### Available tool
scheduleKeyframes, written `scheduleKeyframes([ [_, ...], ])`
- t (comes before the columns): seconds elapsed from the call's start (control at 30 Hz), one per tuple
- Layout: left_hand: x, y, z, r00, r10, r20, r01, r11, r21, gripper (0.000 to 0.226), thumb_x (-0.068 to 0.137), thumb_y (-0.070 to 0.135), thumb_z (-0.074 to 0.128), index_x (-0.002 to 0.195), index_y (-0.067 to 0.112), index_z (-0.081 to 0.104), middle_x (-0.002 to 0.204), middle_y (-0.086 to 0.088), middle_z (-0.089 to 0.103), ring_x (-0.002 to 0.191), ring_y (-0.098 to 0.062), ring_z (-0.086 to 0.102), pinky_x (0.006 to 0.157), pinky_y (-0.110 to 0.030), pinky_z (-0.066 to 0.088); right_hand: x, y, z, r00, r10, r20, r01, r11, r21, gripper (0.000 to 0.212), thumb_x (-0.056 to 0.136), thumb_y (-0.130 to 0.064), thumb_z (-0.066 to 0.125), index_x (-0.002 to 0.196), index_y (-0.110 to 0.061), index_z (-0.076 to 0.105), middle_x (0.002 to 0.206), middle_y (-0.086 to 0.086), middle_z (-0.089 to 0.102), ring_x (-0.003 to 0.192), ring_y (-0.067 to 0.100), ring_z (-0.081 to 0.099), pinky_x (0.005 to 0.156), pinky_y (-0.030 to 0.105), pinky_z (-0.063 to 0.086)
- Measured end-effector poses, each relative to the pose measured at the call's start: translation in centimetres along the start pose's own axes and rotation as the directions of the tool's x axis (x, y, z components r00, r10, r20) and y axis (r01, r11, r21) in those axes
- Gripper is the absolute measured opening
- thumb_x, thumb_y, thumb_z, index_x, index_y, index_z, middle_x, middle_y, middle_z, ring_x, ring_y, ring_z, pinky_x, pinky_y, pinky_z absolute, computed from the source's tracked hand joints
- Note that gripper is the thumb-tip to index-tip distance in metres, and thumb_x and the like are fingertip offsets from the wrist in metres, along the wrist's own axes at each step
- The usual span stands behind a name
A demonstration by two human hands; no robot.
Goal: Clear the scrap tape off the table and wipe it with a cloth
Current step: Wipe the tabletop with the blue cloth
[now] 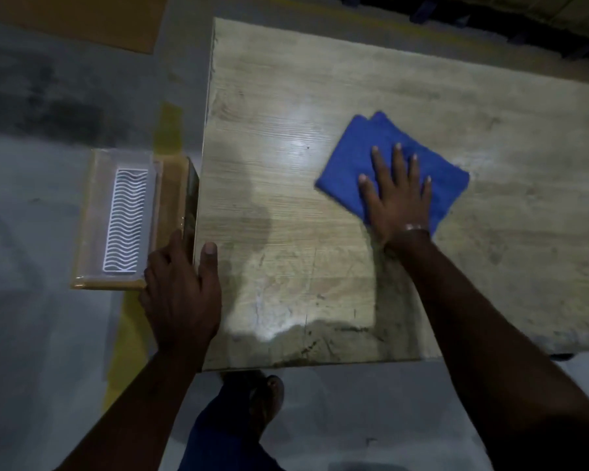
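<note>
Wooden table, right hand flat on blue cloth

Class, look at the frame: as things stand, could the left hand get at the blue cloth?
Probably yes. Bare table lies between the left hand at the table's left edge and the blue cloth, but the right hand presses flat on it.

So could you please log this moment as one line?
stage: wiping | right hand: flat on cloth | left hand: holding table edge | scrap tape: none seen
</note>
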State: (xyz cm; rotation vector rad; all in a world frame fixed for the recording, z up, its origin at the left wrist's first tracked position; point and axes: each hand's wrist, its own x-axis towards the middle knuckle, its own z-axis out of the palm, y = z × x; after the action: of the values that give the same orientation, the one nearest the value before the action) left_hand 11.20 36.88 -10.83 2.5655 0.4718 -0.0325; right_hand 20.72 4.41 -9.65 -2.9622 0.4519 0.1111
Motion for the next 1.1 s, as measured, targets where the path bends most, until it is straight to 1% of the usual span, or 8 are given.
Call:
scheduleKeyframes([
  [0.1, 0.0, 0.0, -0.1, 1.000, -0.026, 0.005, 0.026, 0.999, -0.038, 0.074, 0.102, 0.068, 0.024, 0.155, 0.018, 0.040, 0.143, -0.019, 0.052, 0.132, -0.042, 0.050, 0.103, -0.060, 0.043, 5.3, -6.4, 0.6, 0.999, -0.054, 0.006, 0.054, 0.999, 0.004, 0.065, 0.102, -0.068, 0.020, 0.163, -0.045, 0.012, 0.175, -0.006, 0.004, 0.162, 0.027, 0.000, 0.126, 0.061, 0.004],
  [0.2, 0.0, 0.0, -0.1, 0.999, -0.036, 0.007, 0.036, 0.999, -0.036, 0.072, 0.103, 0.066, 0.026, 0.155, 0.019, 0.040, 0.143, -0.017, 0.051, 0.132, -0.041, 0.050, 0.101, -0.060, 0.044, 3.4, -11.2, 1.2, 0.965, -0.260, 0.013, 0.260, 0.965, -0.007, 0.065, 0.103, -0.067, 0.022, 0.163, -0.045, 0.016, 0.175, -0.008, 0.007, 0.162, 0.026, 0.003, 0.127, 0.058, 0.005],
  [0.4, 0.3, -0.2, -0.1, 0.999, -0.028, 0.042, 0.029, 0.999, -0.025, 0.069, 0.104, 0.065, 0.026, 0.154, 0.020, 0.041, 0.143, -0.016, 0.051, 0.130, -0.041, 0.052, 0.098, -0.057, 0.046, -3.5, -5.7, 0.6, 0.834, -0.538, 0.125, 0.548, 0.834, -0.066, 0.062, 0.105, -0.066, 0.026, 0.163, -0.045, 0.017, 0.175, -0.011, 0.006, 0.162, 0.021, 0.002, 0.127, 0.054, 0.011],
  [0.57, 0.5, -0.1, -0.2, 0.997, -0.029, 0.068, 0.031, 0.999, -0.021, 0.075, 0.104, 0.067, 0.023, 0.156, 0.016, 0.042, 0.142, -0.017, 0.051, 0.130, -0.041, 0.051, 0.092, -0.058, 0.050, 7.8, -3.3, -1.0, 0.975, -0.204, 0.086, 0.208, 0.977, -0.041, 0.065, 0.102, -0.067, 0.023, 0.163, -0.047, 0.013, 0.175, -0.008, 0.004, 0.162, 0.025, 0.003, 0.127, 0.059, 0.009],
  [0.7, 0.6, -0.3, 0.0, 1.000, 0.015, 0.026, -0.013, 0.997, -0.082, 0.069, 0.106, 0.057, 0.035, 0.155, 0.010, 0.045, 0.142, -0.021, 0.053, 0.130, -0.043, 0.051, 0.097, -0.055, 0.049, 17.1, -9.3, -1.5, 1.000, 0.006, 0.029, -0.007, 0.999, 0.049, 0.065, 0.103, -0.068, 0.019, 0.163, -0.046, 0.010, 0.175, -0.006, 0.002, 0.162, 0.027, -0.002, 0.127, 0.060, 0.002],
  [0.83, 0.8, -0.7, 0.3, 1.000, 0.008, 0.026, -0.005, 0.991, -0.134, 0.071, 0.106, 0.058, 0.035, 0.156, 0.008, 0.045, 0.145, -0.021, 0.052, 0.132, -0.043, 0.051, 0.104, -0.050, 0.044, 17.3, -16.8, -0.2, 0.986, -0.157, 0.053, 0.155, 0.987, 0.033, 0.064, 0.104, -0.066, 0.020, 0.164, -0.045, 0.010, 0.175, -0.007, 0.001, 0.162, 0.027, -0.003, 0.127, 0.059, 0.000],
  [0.97, 0.5, -0.7, 0.2, 0.999, 0.004, 0.045, 0.004, 0.982, -0.191, 0.068, 0.104, 0.052, 0.041, 0.155, 0.007, 0.047, 0.147, -0.022, 0.052, 0.132, -0.044, 0.053, 0.102, -0.050, 0.049, 8.9, -15.7, 0.3, 0.926, -0.368, 0.087, 0.367, 0.930, 0.033, 0.062, 0.105, -0.066, 0.023, 0.163, -0.048, 0.009, 0.175, -0.013, -0.001, 0.162, 0.018, -0.005, 0.129, 0.052, 0.000],
  [1.1, 0.7, -1.0, 0.3, 0.995, 0.045, 0.090, -0.020, 0.966, -0.257, 0.073, 0.105, 0.058, 0.036, 0.155, 0.007, 0.048, 0.148, -0.019, 0.052, 0.131, -0.043, 0.055, 0.103, -0.054, 0.052, 10.7, -10.7, -0.7, 0.972, -0.213, 0.098, 0.217, 0.976, -0.029, 0.065, 0.101, -0.069, 0.023, 0.162, -0.048, 0.014, 0.175, -0.011, 0.004, 0.162, 0.022, 0.002, 0.127, 0.059, 0.009],
])
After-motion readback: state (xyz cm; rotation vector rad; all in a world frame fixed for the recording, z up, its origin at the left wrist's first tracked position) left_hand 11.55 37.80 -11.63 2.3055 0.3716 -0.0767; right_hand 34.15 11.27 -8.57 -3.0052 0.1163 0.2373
